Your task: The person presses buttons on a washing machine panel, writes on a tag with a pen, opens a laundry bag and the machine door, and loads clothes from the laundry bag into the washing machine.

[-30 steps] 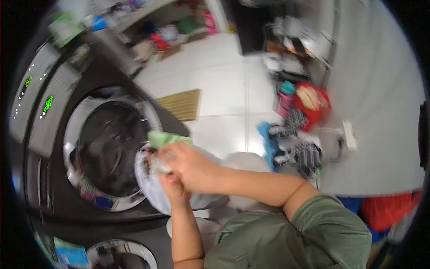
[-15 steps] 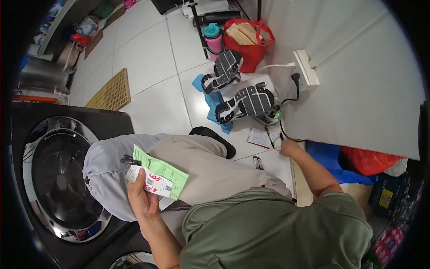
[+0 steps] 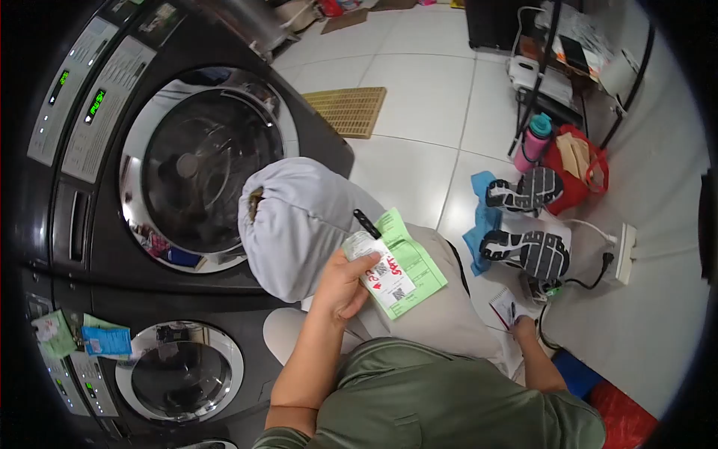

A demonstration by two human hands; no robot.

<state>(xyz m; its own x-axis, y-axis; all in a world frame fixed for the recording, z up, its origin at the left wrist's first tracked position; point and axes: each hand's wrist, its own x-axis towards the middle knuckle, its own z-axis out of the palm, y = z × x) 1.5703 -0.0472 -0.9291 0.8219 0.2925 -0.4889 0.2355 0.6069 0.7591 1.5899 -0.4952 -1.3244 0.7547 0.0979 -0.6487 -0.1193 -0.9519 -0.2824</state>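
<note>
paper [image 3: 426, 273] of green colour is in my left hand [image 3: 344, 283], with a white slip [image 3: 395, 278] lying over it. my left fingers are closed on these two, and the thumb presses on the face of the slip, which has red handwriting and small square codes. one black clip [image 3: 366, 223] sticks out at the upper edge. all this is held above my beige trousers [image 3: 449, 329], near a pale grey bag [image 3: 299, 217] which has its gathered mouth turned to the round door [image 3: 213, 168] of a dark washing machine [image 3: 321, 146].

my right hand [image 3: 526, 329] is stretched low to the floor [image 3: 419, 165], at the near edge of a small notebook [image 3: 501, 305]. by the fingertips i see a dark thin thing, but it is too small, so i cannot tell if these fingers grip it.

beyond the notebook are two shoes [image 3: 542, 251] with their soles showing, beside a blue cloth [image 3: 485, 217]. a pink bottle [image 3: 532, 142] stands next to a red bag [image 3: 565, 187].
</note>
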